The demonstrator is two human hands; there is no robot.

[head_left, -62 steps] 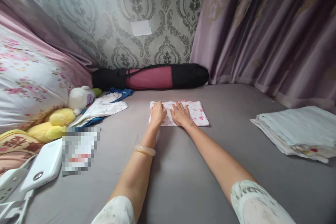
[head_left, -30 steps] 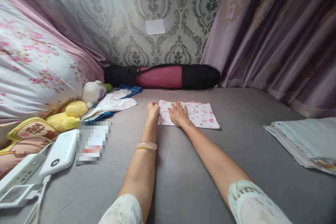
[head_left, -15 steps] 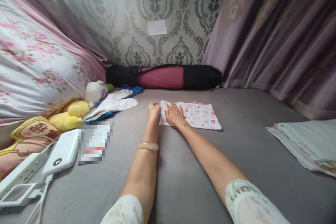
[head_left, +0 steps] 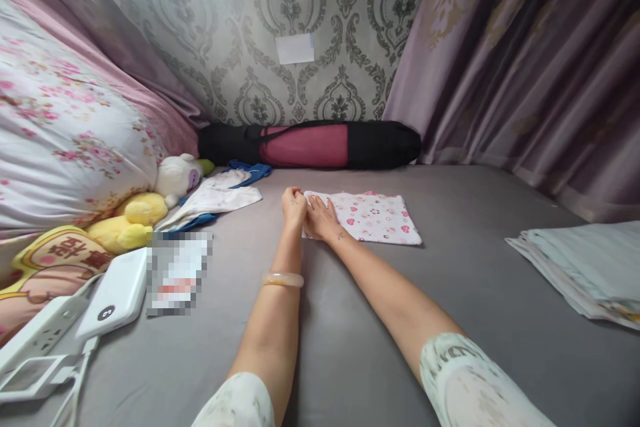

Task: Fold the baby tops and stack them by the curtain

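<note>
A folded white cloth with pink and red prints [head_left: 377,217] lies flat on the grey sheet. At its left edge is my left hand [head_left: 294,207], fingers curled closed; whether cloth is pinched in them is hidden. My right hand [head_left: 321,218] rests palm down on the cloth's left end, fingers spread, right beside my left hand. A pale bangle [head_left: 283,279] circles my left forearm.
Left are white and blue clothes [head_left: 215,200], plush toys [head_left: 133,220], a white power bank [head_left: 114,293], a power strip [head_left: 47,330] and a pixelated packet [head_left: 180,273]. Folded fabric [head_left: 590,267] lies right. A black and red bag [head_left: 305,145] lies along the wall.
My right hand has slid left over the cloth, closer to my left hand. The view has shifted slightly.
</note>
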